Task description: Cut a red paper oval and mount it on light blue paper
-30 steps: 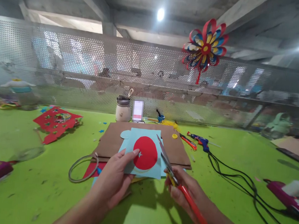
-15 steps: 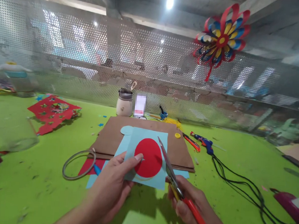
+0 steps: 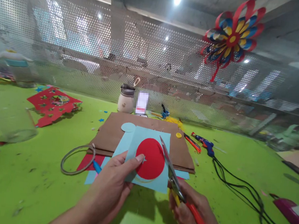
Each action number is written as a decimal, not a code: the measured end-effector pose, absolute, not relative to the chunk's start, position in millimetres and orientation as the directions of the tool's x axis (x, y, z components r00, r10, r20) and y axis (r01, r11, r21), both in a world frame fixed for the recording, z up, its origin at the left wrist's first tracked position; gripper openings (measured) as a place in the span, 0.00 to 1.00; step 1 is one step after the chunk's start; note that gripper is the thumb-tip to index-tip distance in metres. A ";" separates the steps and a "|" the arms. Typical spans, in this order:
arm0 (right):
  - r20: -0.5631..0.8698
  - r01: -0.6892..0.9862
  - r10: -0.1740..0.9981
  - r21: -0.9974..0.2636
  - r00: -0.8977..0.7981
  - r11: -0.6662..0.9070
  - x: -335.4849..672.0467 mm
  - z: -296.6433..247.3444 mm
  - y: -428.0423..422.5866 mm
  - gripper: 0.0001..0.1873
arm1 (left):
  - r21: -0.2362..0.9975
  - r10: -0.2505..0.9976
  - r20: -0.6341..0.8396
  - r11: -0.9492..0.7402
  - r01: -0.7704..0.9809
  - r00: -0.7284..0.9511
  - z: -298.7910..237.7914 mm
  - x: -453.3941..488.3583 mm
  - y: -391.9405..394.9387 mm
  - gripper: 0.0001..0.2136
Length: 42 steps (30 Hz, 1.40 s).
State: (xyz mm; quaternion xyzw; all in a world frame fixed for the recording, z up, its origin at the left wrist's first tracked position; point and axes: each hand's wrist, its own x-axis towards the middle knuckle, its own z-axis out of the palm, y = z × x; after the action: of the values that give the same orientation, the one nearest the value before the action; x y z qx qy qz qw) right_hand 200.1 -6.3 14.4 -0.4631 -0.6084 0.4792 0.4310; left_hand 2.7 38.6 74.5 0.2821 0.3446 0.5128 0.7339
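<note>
My left hand (image 3: 116,187) pinches a light blue sheet of paper (image 3: 133,141) by its left side, thumb on top and fingers underneath. A red paper circle (image 3: 150,164) lies on that sheet, and my thumb presses on its left part, beside a small star-shaped mark. In my right hand (image 3: 192,201) are scissors (image 3: 176,185) with one red and one yellow handle. The upper blade crosses the sheet's right side, over the edge of the red circle. Whether a lower blade is under the sheet is hidden.
Behind the sheet lies brown cardboard (image 3: 106,132) with a pale blue disc (image 3: 128,127) and yellow disc (image 3: 178,135). A cutter (image 3: 195,145) and glue gun (image 3: 206,144) are at right, a grey ring (image 3: 63,167) at left. Farther back stand a jar (image 3: 125,101) and phone (image 3: 142,102).
The camera view has tilted a little. The sheet with the red circle has shifted slightly right in the picture, and the scissors have opened slightly at the handles. Both hands keep their hold.
</note>
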 end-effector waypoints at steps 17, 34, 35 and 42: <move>0.074 0.168 0.987 -0.981 -0.145 0.098 196.8 19.0 -10.7 0.28 | 0.760 0.941 -0.238 0.335 -0.557 0.242 72.8 1.9 38.3 0.12; 0.073 0.222 0.988 -0.970 -0.139 0.103 196.4 19.0 -12.4 0.27 | 0.811 0.942 -0.207 0.315 -0.493 0.263 69.5 3.9 36.8 0.12; 0.078 0.219 0.986 -0.969 -0.148 0.110 196.1 20.0 -11.8 0.27 | 0.813 0.941 -0.203 0.317 -0.488 0.271 69.0 4.4 36.5 0.12; 0.107 0.204 0.980 -0.969 -0.166 0.140 194.3 21.4 -7.6 0.29 | 0.813 0.936 -0.208 0.327 -0.482 0.283 68.7 8.1 35.1 0.13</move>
State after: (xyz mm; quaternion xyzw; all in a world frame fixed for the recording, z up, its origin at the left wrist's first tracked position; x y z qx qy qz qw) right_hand 194.3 -7.6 21.4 -0.4789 -0.6183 0.4479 0.4333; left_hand 8.1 35.1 68.7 0.3212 0.3535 0.4833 0.7337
